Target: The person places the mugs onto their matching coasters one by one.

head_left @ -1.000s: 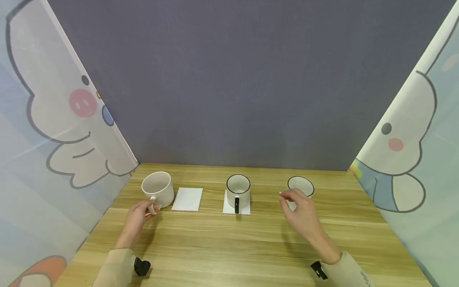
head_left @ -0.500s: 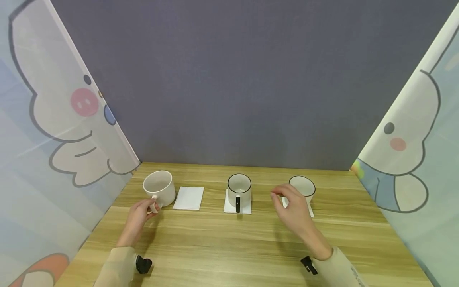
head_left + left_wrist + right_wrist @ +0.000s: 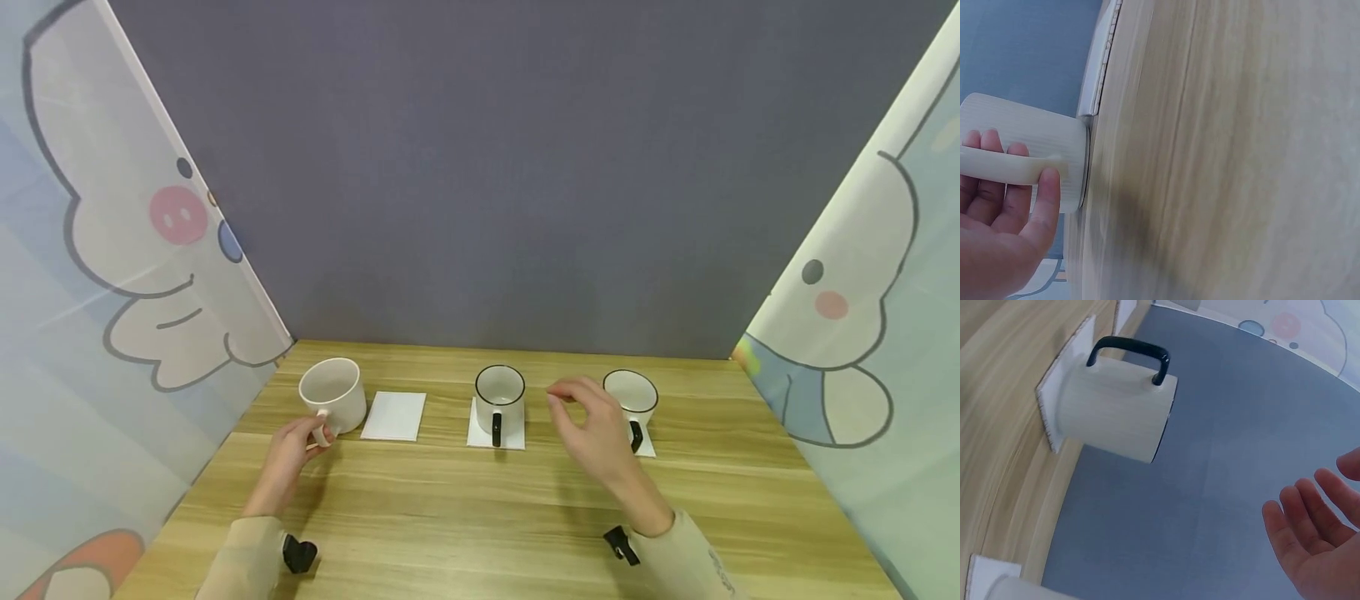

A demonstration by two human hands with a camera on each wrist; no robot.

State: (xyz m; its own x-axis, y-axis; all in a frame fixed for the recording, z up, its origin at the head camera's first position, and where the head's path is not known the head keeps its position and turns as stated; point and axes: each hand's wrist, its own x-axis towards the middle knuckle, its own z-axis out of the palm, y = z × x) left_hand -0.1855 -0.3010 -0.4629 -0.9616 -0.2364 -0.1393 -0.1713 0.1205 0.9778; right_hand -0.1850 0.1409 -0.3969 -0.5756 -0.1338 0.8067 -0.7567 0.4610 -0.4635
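At the left, a plain white mug [image 3: 343, 407] stands upright, and my left hand [image 3: 287, 457] grips its handle. In the left wrist view, the fingers are curled through the handle [image 3: 1004, 167] and the thumb presses on it. My right hand [image 3: 602, 435] hovers over the table holding nothing, its fingers loosely bent. It is between two black-rimmed mugs: the middle mug [image 3: 491, 408], its black handle facing me, and the right mug [image 3: 628, 392], whose black handle shows just beside the hand. Each of these two sits on a white square coaster.
A white coaster [image 3: 393, 416] with no mug on it lies right of the plain mug. The wooden table [image 3: 435, 508] ends at a dark grey wall [image 3: 517, 175]. Cartoon-printed curtains [image 3: 832, 358] stand along both sides.
My right hand has moved left, away from the right mug, so its black handle and more of its coaster now show. The left hand has stayed on the plain mug's handle.
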